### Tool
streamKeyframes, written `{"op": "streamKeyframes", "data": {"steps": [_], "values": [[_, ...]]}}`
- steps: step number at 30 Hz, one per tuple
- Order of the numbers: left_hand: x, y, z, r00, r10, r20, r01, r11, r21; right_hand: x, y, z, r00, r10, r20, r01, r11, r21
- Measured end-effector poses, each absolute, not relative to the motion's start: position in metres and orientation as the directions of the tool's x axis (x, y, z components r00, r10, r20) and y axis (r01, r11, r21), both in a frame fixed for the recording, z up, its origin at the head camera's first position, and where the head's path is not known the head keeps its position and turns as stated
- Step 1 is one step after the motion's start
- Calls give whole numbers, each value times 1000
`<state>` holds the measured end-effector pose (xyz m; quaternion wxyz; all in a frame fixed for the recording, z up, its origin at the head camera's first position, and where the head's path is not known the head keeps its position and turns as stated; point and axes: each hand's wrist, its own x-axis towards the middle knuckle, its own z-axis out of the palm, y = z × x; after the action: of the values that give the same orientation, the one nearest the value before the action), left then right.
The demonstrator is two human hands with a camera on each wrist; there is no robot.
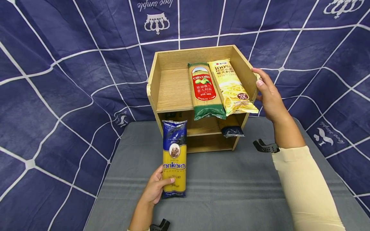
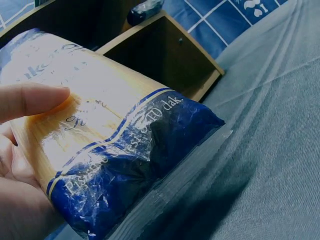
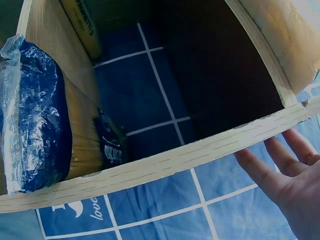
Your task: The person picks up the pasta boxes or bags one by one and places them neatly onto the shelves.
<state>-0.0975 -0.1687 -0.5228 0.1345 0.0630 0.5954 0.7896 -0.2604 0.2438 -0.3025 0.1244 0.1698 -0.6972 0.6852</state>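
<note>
My left hand grips a spaghetti pack near its lower end, thumb across the front. The pack is yellow with blue ends and marked "ankara"; it stands upright in front of the shelf's left part. In the left wrist view its blue lower end hangs close over the grey cloth. My right hand holds the right side panel of the wooden shelf at its front edge. Seen from the right wrist, the fingers of that hand lie along the panel's outer side.
On the shelf's top lie a red-and-green spaghetti pack and a cream noodle pack, both jutting past the front edge. A dark-ended pasta pack sticks out of the middle compartment at right. Grey cloth covers the table; blue gridded cloth hangs behind.
</note>
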Motion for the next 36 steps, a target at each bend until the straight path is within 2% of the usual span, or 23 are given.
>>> {"op": "streamKeyframes", "data": {"steps": [36], "values": [[-114, -128, -499, -919, 392, -50, -195, -339, 920, -260, 243, -302, -913, -67, 402, -404, 16, -915]]}}
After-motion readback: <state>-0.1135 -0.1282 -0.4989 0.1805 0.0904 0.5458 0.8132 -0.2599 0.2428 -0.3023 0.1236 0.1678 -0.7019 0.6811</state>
